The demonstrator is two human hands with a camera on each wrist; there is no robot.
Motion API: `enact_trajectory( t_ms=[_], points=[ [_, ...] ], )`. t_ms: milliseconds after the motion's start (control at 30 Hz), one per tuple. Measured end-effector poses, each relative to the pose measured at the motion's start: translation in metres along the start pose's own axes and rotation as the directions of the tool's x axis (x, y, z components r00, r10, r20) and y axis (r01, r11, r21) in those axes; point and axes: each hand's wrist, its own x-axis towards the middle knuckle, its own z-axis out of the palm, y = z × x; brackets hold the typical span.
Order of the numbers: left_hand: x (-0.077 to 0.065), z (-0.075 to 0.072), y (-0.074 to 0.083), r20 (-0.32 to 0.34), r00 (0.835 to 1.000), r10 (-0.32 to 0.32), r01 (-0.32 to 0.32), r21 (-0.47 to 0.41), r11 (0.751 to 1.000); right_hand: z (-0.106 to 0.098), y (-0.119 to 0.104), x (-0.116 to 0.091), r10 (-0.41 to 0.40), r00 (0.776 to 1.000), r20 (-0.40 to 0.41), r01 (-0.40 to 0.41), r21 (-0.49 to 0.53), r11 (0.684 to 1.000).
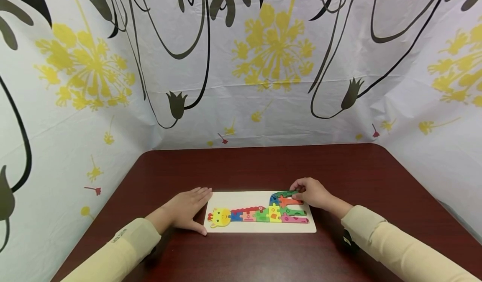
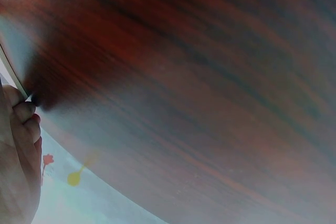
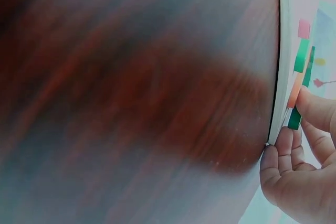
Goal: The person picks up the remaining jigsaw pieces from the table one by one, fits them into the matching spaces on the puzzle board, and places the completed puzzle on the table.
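A giraffe puzzle lies on a pale wooden board (image 1: 241, 199), with a yellow head piece (image 1: 220, 217) at the left and colourful body and leg pieces towards the right. At the board's top right corner, my right hand (image 1: 313, 193) pinches a dark green puzzle piece (image 3: 295, 118) between thumb and fingers. Just below that piece is the orange leg piece (image 1: 290, 201). My left hand (image 1: 188, 208) rests at the board's left edge, fingers stretched along the top left corner and thumb at the lower left one. The left wrist view catches only its curled outer fingers (image 2: 25, 113) beside the board edge.
The board lies on a dark red-brown wooden table (image 1: 241, 169) with rounded far corners. A white cloth (image 1: 241, 119) with yellow and grey flower prints hangs behind and at both sides of the table.
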Motion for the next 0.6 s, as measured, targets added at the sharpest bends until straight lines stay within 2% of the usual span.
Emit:
enact_trajectory(
  t_ms=[367,600],
  points=[
    [-0.0004,0.0012,-0.0005,0.006,1.0,-0.007,0.007,0.002,1.0,-0.0027,-0.0022,0.0009,-0.007,0.999,0.032,0.007,-0.012,1.0],
    [-0.0005,0.0009,-0.0002,0.005,1.0,-0.01,0.01,0.002,1.0,-0.0038,-0.0012,0.0025,0.018,0.998,0.056,-0.018,-0.001,1.0]
  ],
)
